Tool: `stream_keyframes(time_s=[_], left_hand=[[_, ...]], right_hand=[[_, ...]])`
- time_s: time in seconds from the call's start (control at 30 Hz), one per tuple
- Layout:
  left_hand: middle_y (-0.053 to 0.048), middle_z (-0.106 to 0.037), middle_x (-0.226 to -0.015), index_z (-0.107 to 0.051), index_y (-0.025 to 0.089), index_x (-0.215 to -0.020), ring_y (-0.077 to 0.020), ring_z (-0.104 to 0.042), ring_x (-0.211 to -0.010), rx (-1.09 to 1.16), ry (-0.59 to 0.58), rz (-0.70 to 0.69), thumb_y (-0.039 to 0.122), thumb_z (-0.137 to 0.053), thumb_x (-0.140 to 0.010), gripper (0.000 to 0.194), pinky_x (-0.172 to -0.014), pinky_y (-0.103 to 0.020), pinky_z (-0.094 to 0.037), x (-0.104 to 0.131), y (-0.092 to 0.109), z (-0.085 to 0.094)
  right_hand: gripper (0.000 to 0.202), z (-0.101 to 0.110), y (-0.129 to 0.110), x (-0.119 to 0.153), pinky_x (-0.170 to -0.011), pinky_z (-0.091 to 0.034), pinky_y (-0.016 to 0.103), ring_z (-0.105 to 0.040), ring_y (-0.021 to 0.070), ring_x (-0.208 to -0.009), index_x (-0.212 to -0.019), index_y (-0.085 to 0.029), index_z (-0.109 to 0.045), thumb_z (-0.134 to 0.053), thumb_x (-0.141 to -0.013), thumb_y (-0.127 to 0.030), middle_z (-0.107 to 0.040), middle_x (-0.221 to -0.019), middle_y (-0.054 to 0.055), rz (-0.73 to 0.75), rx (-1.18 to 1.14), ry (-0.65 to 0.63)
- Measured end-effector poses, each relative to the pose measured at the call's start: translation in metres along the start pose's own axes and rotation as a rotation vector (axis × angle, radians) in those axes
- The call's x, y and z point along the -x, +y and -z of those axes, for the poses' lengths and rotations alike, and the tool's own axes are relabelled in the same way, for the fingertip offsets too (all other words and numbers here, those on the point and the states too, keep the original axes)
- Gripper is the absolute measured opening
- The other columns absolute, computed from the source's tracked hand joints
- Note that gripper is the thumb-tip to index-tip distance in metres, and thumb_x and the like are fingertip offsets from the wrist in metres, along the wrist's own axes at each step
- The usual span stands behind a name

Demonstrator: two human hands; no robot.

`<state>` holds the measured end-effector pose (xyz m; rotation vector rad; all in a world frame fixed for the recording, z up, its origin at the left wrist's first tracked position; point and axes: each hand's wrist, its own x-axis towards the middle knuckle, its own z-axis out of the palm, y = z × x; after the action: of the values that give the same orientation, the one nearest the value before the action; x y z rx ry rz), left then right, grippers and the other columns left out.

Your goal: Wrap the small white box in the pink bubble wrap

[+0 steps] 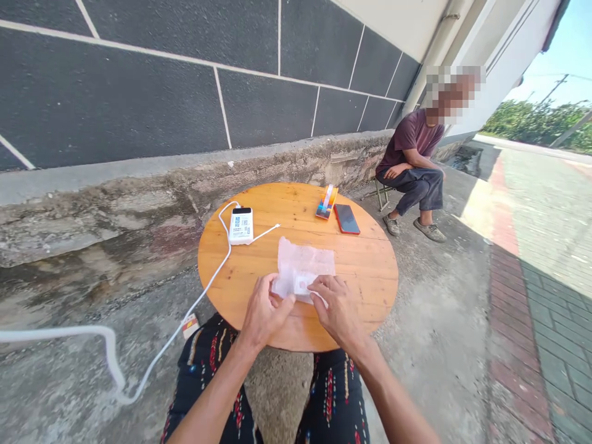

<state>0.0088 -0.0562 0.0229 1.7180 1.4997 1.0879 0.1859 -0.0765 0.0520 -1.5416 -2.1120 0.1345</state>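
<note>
A clear plastic packet (303, 266) with a small white item inside lies on the round wooden table (370, 265). My left hand (264, 311) pinches the packet's near left corner. My right hand (337, 308) grips its near right edge, fingers curled over the plastic. Both hands rest at the table's near side, above my patterned trousers.
A white power bank (241, 225) with a white cable (203, 296) trailing off to the left sits on the table's far left. A colourful small box (326, 202) and a red phone (346, 219) lie at the far side. A person (411, 166) sits on a stool by the wall.
</note>
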Motion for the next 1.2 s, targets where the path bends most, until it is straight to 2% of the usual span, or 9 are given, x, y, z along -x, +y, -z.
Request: stream_keyframes(time_s=[0.1,0.27,0.37,0.53,0.67,0.8,0.97,1.07,1.2], left_hand=[[-0.004,-0.065,-0.085,-0.056,0.015,-0.111,-0.0158,-0.060,-0.062,0.046,-0.012,0.124,0.039,-0.061,-0.072,0.046,-0.062,-0.027,-0.049,-0.004,-0.004,0.007],[0.003,-0.059,-0.053,-0.063,0.015,-0.087,-0.0094,-0.050,-0.035,0.202,-0.160,0.272,0.045,-0.051,-0.079,0.033,-0.044,-0.021,-0.040,-0.019,-0.013,0.011],[0.003,-0.057,-0.050,-0.061,0.014,-0.077,-0.0075,-0.047,-0.033,0.183,-0.203,0.293,0.041,-0.049,-0.079,0.029,-0.038,-0.018,-0.034,-0.029,-0.020,0.008],[0.004,-0.053,-0.046,-0.060,0.015,-0.080,-0.0085,-0.045,-0.032,0.100,-0.233,0.312,0.034,-0.046,-0.078,0.024,-0.033,-0.018,-0.031,-0.043,-0.027,0.000],[0.003,-0.056,-0.049,-0.059,0.015,-0.078,-0.0107,-0.051,-0.036,-0.026,-0.221,0.301,0.032,-0.048,-0.076,0.020,-0.035,-0.018,-0.031,-0.048,-0.027,-0.004],[0.001,-0.058,-0.051,-0.058,0.016,-0.072,-0.0128,-0.055,-0.043,-0.192,-0.200,0.261,0.031,-0.051,-0.074,0.017,-0.044,-0.022,-0.035,-0.050,-0.020,-0.003],[-0.006,-0.066,-0.069,-0.058,0.018,-0.069,-0.0201,-0.062,-0.069,-0.390,-0.161,0.228,0.027,-0.053,-0.070,0.011,-0.058,-0.026,-0.037,-0.052,-0.010,-0.003],[-0.008,-0.067,-0.076,-0.058,0.018,-0.070,-0.0228,-0.061,-0.076,-0.474,-0.148,0.219,0.027,-0.052,-0.070,0.010,-0.060,-0.028,-0.035,-0.052,-0.006,-0.004],[-0.007,-0.067,-0.077,-0.057,0.019,-0.071,-0.0203,-0.060,-0.072,-0.590,-0.172,0.201,0.029,-0.050,-0.073,0.012,-0.056,-0.027,-0.031,-0.051,-0.003,-0.004]], right_hand=[[0.021,-0.006,-0.001,-0.010,-0.085,-0.040,0.036,-0.051,0.0227,-0.100,-0.103,-0.021,-0.065,-0.051,-0.087,-0.017,-0.061,-0.110,0.008,0.066,0.031,-0.031],[0.030,-0.009,-0.003,-0.024,-0.090,-0.038,0.039,-0.049,0.0246,-0.107,-0.112,-0.021,-0.060,-0.059,-0.083,-0.022,-0.056,-0.122,0.008,0.134,0.086,-0.096],[0.033,-0.008,-0.004,-0.030,-0.092,-0.036,0.040,-0.047,0.0260,-0.110,-0.115,-0.022,-0.058,-0.059,-0.083,-0.023,-0.054,-0.126,0.009,0.173,0.151,-0.132],[0.033,-0.009,-0.005,-0.035,-0.088,-0.037,0.041,-0.049,0.0266,-0.106,-0.116,-0.022,-0.056,-0.058,-0.083,-0.025,-0.052,-0.125,0.010,0.178,0.218,-0.186],[0.034,-0.010,-0.005,-0.036,-0.087,-0.038,0.040,-0.048,0.0265,-0.105,-0.117,-0.020,-0.055,-0.057,-0.083,-0.025,-0.051,-0.124,0.011,0.169,0.202,-0.196],[0.040,-0.007,-0.007,-0.035,-0.090,-0.037,0.042,-0.046,0.0277,-0.107,-0.121,-0.022,-0.053,-0.059,-0.081,-0.022,-0.050,-0.125,0.011,0.194,0.211,-0.162],[0.033,-0.001,-0.007,-0.032,-0.093,-0.034,0.045,-0.041,0.0292,-0.115,-0.115,-0.024,-0.058,-0.060,-0.082,-0.024,-0.046,-0.131,0.011,0.224,0.208,-0.115],[0.029,0.004,-0.006,-0.029,-0.093,-0.033,0.045,-0.037,0.0299,-0.121,-0.112,-0.025,-0.060,-0.059,-0.084,-0.024,-0.043,-0.135,0.010,0.226,0.212,-0.068],[0.020,0.006,-0.004,-0.024,-0.090,-0.033,0.042,-0.042,0.0271,-0.114,-0.105,-0.024,-0.063,-0.055,-0.087,-0.022,-0.052,-0.126,0.008,0.258,0.218,-0.051]])
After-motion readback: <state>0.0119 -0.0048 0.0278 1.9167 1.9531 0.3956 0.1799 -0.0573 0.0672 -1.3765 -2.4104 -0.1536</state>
